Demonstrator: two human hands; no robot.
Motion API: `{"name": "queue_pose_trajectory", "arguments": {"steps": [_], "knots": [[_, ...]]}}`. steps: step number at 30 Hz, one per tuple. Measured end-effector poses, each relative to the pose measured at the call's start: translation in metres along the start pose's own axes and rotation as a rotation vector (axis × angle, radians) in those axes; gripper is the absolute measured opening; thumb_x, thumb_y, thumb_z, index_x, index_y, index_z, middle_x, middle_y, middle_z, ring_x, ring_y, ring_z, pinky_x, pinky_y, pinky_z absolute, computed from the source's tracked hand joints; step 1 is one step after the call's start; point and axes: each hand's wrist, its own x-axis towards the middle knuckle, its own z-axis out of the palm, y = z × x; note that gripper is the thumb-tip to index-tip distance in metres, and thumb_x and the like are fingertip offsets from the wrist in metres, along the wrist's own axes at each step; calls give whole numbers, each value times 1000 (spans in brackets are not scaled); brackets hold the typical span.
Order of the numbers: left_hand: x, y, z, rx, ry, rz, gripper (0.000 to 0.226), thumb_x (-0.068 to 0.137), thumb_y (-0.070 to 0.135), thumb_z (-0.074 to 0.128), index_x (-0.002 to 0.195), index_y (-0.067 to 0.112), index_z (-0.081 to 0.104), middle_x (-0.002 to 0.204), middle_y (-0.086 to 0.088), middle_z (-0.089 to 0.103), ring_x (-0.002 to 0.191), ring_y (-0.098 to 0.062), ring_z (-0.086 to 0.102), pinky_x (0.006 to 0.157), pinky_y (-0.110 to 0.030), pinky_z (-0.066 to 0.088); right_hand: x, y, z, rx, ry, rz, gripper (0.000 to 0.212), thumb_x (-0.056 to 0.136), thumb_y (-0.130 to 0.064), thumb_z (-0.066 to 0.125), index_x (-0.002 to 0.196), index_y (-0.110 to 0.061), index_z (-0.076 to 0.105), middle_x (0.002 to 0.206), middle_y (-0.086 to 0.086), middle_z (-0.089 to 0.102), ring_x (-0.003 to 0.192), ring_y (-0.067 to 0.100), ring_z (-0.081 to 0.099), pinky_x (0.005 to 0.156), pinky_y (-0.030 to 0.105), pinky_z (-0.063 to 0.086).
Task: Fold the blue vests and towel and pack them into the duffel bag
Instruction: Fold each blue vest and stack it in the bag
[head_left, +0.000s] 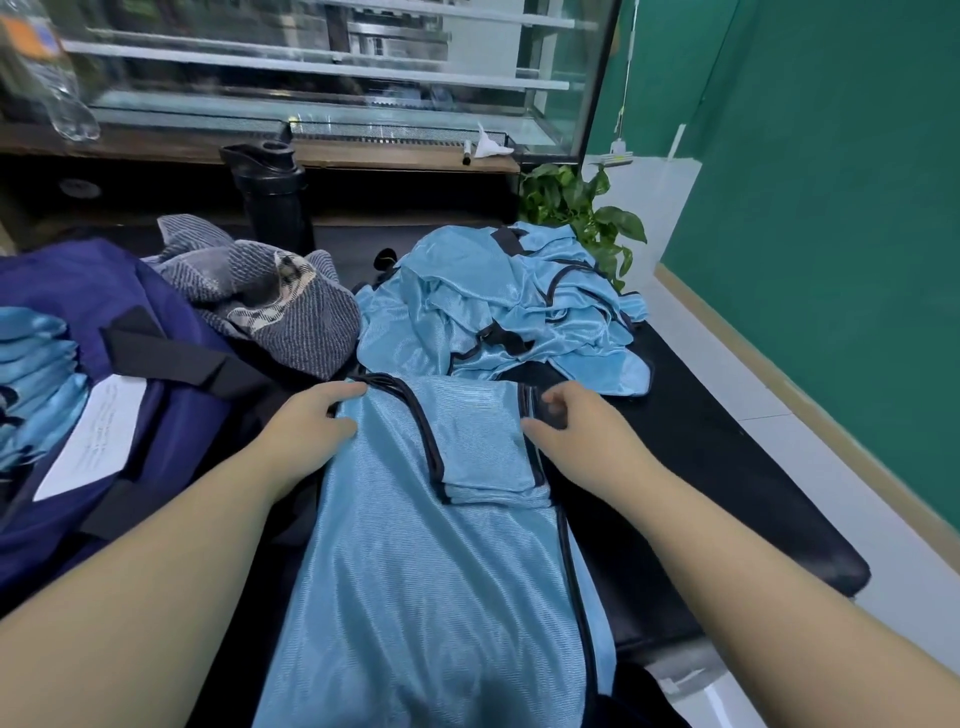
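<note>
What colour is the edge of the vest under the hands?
Black piping on the light blue vest, seen best in the head view.

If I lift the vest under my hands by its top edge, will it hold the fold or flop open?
The vest will probably flop: its thin fabric drapes in soft wrinkles, like the crumpled pile of vests behind it. Its sheen suggests it is slippery, so the folded flap may slide off. It looks light; supporting it with the left hand and right hand seems safer.
</note>
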Motion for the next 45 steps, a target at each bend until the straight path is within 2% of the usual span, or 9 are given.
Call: {"name": "queue_pose_trajectory", "arguments": {"steps": [5, 16, 20, 24, 27, 30, 37, 41, 45], "knots": [[4, -3, 2, -134, 67, -11, 36, 81, 4, 62, 106, 30, 61, 99, -13, 61, 82, -25, 58, 86, -43, 50, 44, -3, 5, 295, -196, 190, 86, 79, -40, 76, 145, -11, 29, 133, 4, 46, 114, 19, 48, 89, 29, 38], [27, 30, -4, 128, 3, -185, 41, 87, 13, 65, 56, 15, 38, 53, 0, 36, 47, -15, 30, 47, -21, 33, 63, -13, -20, -165, -575, 261, 39, 76, -28, 80, 91, -6, 51, 63, 6, 40, 50, 17, 36, 45, 21, 34], [35, 38, -1, 121, -28, -289, 27, 96, 13, 53, 70, 8, 45, 47, -8, 46, 30, -15, 33, 34, -15, 24, 62, -8, -22, -66, -534, 292, 43, 84, -15, 71, 121, -5, 54, 64, 7, 48, 40, 14, 43, 41, 20, 35], [39, 56, -4, -95, -46, -359, 12, 102, 8, 38, 112, 7, 44, 88, -6, 51, 33, -11, 58, 29, -11, 33, 66, -8, -27, 306, -446, 385, 41, 90, -5, 63, 124, -1, 41, 75, 12, 59, 45, 11, 61, 43, 20, 52], [45, 74, -14, -188, -22, -277, 29, 100, 5, 41, 128, 4, 40, 137, -19, 44, 64, -33, 67, 56, -33, 59, 71, -15, -33, 469, -344, 346, 39, 91, -4, 61, 121, -9, 37, 89, 17, 61, 61, 21, 71, 60, 29, 60], [52, 87, -23, -204, 133, -44, 19, 94, 4, 49, 112, 5, 45, 127, -22, 53, 93, -37, 65, 82, -47, 56, 80, -20, -39, 494, -155, 182, 39, 92, -10, 61, 126, -9, 42, 102, 17, 61, 75, 28, 73, 79, 41, 59], [25, 73, -30, -291, 281, 307, 32, 93, 4, 42, 90, 36, 46, 101, -9, 60, 92, -34, 65, 77, -47, 52, 60, -15, -44, 327, 130, -211, 26, 83, -20, 69, 86, -19, 44, 79, -2, 55, 67, 12, 52, 66, 32, 44], [-16, 39, -28, 6, 106, 473, 47, 84, -3, 57, 97, 42, 55, 101, 6, 62, 93, -17, 60, 87, -33, 46, 27, 4, -39, 201, 32, -328, 31, 80, -3, 67, 98, -26, 56, 90, -19, 59, 72, -6, 52, 63, 9, 37], [-59, 20, -18, 330, -46, 593, 35, 75, 34, 51, 106, 36, 68, 99, 14, 61, 95, 9, 53, 90, -6, 36, -3, 26, -33, 21, -87, -360, 39, 75, 2, 65, 104, -24, 64, 107, -8, 65, 95, 10, 60, 81, 13, 41]]}}
